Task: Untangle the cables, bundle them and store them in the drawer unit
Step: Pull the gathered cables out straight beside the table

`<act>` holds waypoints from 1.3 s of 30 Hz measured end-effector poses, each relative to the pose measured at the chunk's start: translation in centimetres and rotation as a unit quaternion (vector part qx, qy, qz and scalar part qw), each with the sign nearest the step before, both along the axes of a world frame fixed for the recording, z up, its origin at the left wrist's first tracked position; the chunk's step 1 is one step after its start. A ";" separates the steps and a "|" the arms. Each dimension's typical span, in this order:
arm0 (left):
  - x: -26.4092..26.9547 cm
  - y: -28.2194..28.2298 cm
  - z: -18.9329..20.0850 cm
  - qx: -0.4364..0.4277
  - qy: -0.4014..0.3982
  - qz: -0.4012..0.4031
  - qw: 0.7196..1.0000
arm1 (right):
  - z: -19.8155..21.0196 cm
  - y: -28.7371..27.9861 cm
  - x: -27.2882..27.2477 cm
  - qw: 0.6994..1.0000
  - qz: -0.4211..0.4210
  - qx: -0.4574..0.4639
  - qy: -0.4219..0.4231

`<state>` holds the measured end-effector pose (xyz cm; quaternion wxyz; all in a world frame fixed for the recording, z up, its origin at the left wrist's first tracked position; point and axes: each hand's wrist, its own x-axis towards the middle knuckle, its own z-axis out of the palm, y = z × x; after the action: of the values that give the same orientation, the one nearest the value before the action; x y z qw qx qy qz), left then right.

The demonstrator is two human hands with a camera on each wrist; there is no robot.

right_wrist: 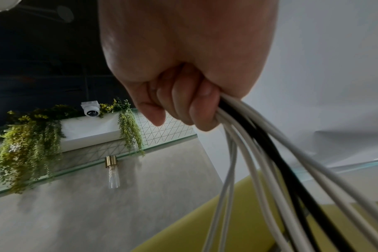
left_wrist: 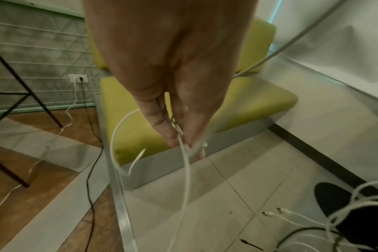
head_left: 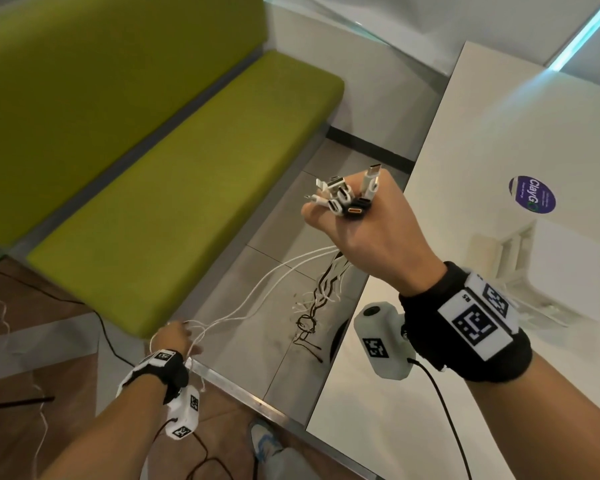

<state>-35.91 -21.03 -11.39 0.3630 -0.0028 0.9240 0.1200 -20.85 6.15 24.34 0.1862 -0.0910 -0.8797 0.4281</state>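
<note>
Right hand (head_left: 357,233): my fist is clamped round the cables (right_wrist: 261,153), white plus one black, plug ends (head_left: 349,197) bunched above the knuckles so the connectors line up.
Left hand (head_left: 175,337): low by the green bench (head_left: 187,188), pinching white strands (left_wrist: 187,170) to comb them apart.
Loose tails: dangling to the tiled floor (head_left: 274,341), not yet bundled.
Drawer unit: not clearly visible.
</note>
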 end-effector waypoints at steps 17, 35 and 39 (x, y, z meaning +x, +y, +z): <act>-1.1 3.4 2.1 0.006 0.098 -0.057 0.994 | -0.6 -0.5 -0.1 1.000 0.019 0.009 -0.004; -2.8 6.1 3.0 -0.019 -0.058 -0.184 0.981 | -3.0 -1.1 -1.9 0.999 0.016 0.009 -0.038; -2.7 6.1 3.3 -0.065 -0.048 -0.200 0.976 | -2.3 -0.7 -1.4 1.000 0.012 -0.002 -0.029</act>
<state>-38.58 -14.97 -8.11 0.4228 0.1525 0.8931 -0.0157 -22.25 5.41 22.07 0.1552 -0.0933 -0.8850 0.4290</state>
